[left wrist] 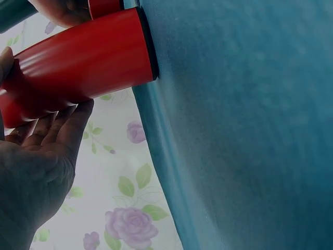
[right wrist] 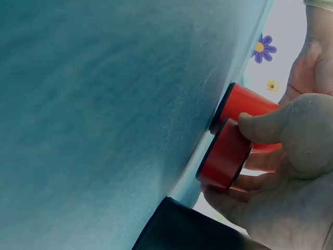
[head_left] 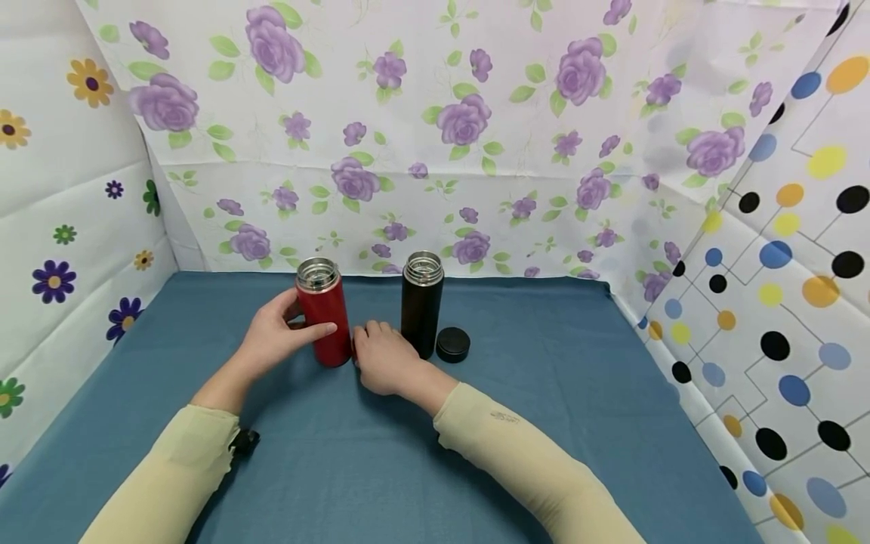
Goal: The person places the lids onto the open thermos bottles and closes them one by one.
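A red vacuum flask [head_left: 322,306] stands upright and uncapped on the blue cloth, its steel mouth showing. My left hand [head_left: 272,332] holds it from the left, thumb across the front and fingers behind; the left wrist view shows those fingers [left wrist: 73,125] against its side. Just right of the flask, my right hand [head_left: 387,359] grips a red lid [right wrist: 223,156] between thumb and fingers. In the head view that hand mostly hides the lid. A black vacuum flask [head_left: 420,317], also uncapped, stands upright behind the right hand, with a black lid [head_left: 453,344] beside it.
Blue cloth [head_left: 544,423] covers the table. A flowered curtain [head_left: 421,136] hangs behind it, with a flower-print sheet [head_left: 68,204] on the left and a dotted sheet [head_left: 788,302] on the right. A black strap piece [head_left: 245,442] shows at the left cuff.
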Tool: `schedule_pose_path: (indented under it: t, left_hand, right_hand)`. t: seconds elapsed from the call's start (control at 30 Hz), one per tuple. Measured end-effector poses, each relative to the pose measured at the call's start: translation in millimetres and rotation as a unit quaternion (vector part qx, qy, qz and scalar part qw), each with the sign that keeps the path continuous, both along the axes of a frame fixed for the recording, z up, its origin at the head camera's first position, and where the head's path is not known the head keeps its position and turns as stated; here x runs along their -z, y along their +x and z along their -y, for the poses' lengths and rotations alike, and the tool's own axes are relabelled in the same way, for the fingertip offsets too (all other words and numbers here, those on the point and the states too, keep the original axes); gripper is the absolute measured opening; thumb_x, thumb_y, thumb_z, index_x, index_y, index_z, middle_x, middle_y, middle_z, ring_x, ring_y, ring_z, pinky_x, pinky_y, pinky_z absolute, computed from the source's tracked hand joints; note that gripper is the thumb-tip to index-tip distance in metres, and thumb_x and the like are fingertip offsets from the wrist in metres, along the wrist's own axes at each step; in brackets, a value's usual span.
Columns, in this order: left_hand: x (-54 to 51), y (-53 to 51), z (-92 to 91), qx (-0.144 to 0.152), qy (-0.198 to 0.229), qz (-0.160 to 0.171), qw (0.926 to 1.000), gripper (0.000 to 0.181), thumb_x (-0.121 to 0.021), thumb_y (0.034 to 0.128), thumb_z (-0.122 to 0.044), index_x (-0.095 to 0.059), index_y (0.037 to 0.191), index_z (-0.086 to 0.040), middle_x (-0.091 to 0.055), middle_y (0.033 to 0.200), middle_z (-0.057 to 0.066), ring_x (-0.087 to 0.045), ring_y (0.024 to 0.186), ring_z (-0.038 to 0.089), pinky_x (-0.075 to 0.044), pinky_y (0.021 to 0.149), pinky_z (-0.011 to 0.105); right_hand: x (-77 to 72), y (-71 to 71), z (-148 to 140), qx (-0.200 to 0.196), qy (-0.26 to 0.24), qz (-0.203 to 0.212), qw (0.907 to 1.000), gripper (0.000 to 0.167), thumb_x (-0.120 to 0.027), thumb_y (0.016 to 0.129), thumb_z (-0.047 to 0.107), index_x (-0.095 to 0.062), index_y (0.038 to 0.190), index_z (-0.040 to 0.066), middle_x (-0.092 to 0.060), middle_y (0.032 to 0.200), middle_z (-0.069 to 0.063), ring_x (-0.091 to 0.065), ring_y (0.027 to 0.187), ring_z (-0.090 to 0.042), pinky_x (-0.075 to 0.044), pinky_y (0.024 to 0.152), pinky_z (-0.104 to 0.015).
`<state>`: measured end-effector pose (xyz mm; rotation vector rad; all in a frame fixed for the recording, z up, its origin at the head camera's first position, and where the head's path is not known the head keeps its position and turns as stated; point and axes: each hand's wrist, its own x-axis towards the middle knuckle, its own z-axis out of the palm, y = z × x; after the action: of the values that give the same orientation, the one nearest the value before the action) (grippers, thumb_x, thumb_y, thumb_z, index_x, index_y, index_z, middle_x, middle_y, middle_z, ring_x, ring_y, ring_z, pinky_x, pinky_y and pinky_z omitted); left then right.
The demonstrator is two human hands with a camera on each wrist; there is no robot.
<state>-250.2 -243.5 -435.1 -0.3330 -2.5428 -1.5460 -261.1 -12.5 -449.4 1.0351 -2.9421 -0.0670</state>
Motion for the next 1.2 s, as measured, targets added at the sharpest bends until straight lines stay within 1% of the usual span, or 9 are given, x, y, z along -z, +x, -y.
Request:
schedule_pose_path:
  t: [0.2, 0.27, 0.33, 0.43, 0.57, 0.67, 0.8, 0.97, 1.2]
  left_hand:
    - [0.6, 5.1, 0.0, -0.003, -0.007, -0.004, 1.0, 0.074, -0.089, 0.0983, -0.039, -0.056, 0.158, -0.013, -0.067, 0.149, 0.011, -0.068, 0.131, 0.032, -0.062, 0.106, 0.044]
    - [-0.4, 7.8, 0.0, -0.001, -0.002, 0.0, 1.0, 0.073, -0.09, 0.098, -0.037, -0.056, 0.158, -0.013, -0.067, 0.15, 0.011, -0.069, 0.13, 0.033, -0.063, 0.103, 0.039]
    - [-1.2, 10.4, 0.4, 0.004, 0.0, 0.005, 1.0, 0.072, -0.09, 0.098, -0.036, -0.056, 0.158, -0.013, -0.066, 0.15, 0.011, -0.07, 0.13, 0.034, -0.064, 0.101, 0.037]
    - [-2.7, 14.2, 0.2, 0.009, 0.003, 0.007, 0.9999, 0.072, -0.09, 0.0979, -0.036, -0.056, 0.158, -0.014, -0.065, 0.151, 0.011, -0.071, 0.129, 0.037, -0.065, 0.1, 0.04]
    - [-3.3, 17.7, -0.4, 0.013, -0.005, 0.005, 0.9999, 0.074, -0.09, 0.098, -0.038, -0.055, 0.159, -0.013, -0.065, 0.151, 0.012, -0.071, 0.129, 0.039, -0.064, 0.102, 0.051]
    - [-2.6, 20.0, -1.4, 0.015, -0.01, 0.006, 0.9998, 0.075, -0.09, 0.0976, -0.04, -0.055, 0.159, -0.013, -0.065, 0.152, 0.013, -0.071, 0.13, 0.04, -0.063, 0.102, 0.057]
    - [-2.2, 22.5, -3.7, 0.02, -0.012, 0.007, 0.9997, 0.076, -0.09, 0.0973, -0.04, -0.055, 0.159, -0.014, -0.065, 0.152, 0.012, -0.071, 0.131, 0.039, -0.062, 0.102, 0.061]
    - [-4.9, 26.8, -9.0, 0.029, -0.011, 0.006, 0.9995, 0.073, -0.091, 0.0963, -0.037, -0.057, 0.157, -0.014, -0.068, 0.148, 0.013, -0.072, 0.128, 0.037, -0.062, 0.102, 0.062]
    - [-6.4, 31.5, -19.4, 0.042, -0.014, 0.0, 0.999, 0.067, -0.093, 0.0953, -0.033, -0.061, 0.151, -0.013, -0.072, 0.14, 0.009, -0.075, 0.121, 0.03, -0.064, 0.099, 0.051]
  right_hand:
    - [-3.7, 6.4, -9.6, -0.027, -0.026, 0.007, 0.9993, 0.052, -0.065, 0.114, 0.033, -0.054, 0.158, 0.007, -0.064, 0.139, -0.008, -0.061, 0.12, -0.022, -0.055, 0.109, -0.035]
    - [-4.7, 8.6, -13.0, -0.038, -0.032, 0.009, 0.9987, 0.054, -0.065, 0.114, 0.033, -0.053, 0.16, 0.006, -0.063, 0.143, -0.009, -0.061, 0.124, -0.022, -0.054, 0.112, -0.035]
    - [-5.3, 10.2, -16.5, -0.048, -0.035, 0.011, 0.9982, 0.056, -0.065, 0.114, 0.034, -0.052, 0.161, 0.005, -0.062, 0.148, -0.01, -0.061, 0.128, -0.023, -0.053, 0.114, -0.035]
    - [-6.7, 12.6, -22.3, -0.063, -0.041, 0.015, 0.997, 0.058, -0.065, 0.114, 0.034, -0.051, 0.163, 0.006, -0.06, 0.153, -0.01, -0.06, 0.135, -0.024, -0.052, 0.117, -0.035]
    - [-8.6, 15.6, -30.8, -0.081, -0.055, 0.023, 0.995, 0.06, -0.066, 0.114, 0.035, -0.05, 0.164, 0.006, -0.057, 0.158, -0.011, -0.058, 0.141, -0.024, -0.05, 0.12, -0.036]
    - [-7.8, 17.8, -37.6, -0.097, -0.063, 0.027, 0.9929, 0.061, -0.065, 0.114, 0.036, -0.049, 0.165, 0.006, -0.056, 0.16, -0.011, -0.057, 0.143, -0.025, -0.049, 0.122, -0.036]
    - [-7.1, 21.2, -47.9, -0.117, -0.07, 0.023, 0.9904, 0.061, -0.065, 0.115, 0.035, -0.048, 0.165, 0.005, -0.055, 0.161, -0.012, -0.056, 0.145, -0.025, -0.048, 0.123, -0.036]
    - [-10.4, 26.9, -61.4, -0.13, -0.083, 0.021, 0.9878, 0.061, -0.066, 0.114, 0.034, -0.048, 0.165, 0.006, -0.055, 0.161, -0.011, -0.055, 0.147, -0.025, -0.047, 0.123, -0.037]
    - [-16.3, 33.4, -79.6, -0.138, -0.103, 0.019, 0.9849, 0.061, -0.067, 0.114, 0.034, -0.048, 0.165, 0.006, -0.054, 0.162, -0.012, -0.054, 0.148, -0.026, -0.047, 0.124, -0.039]
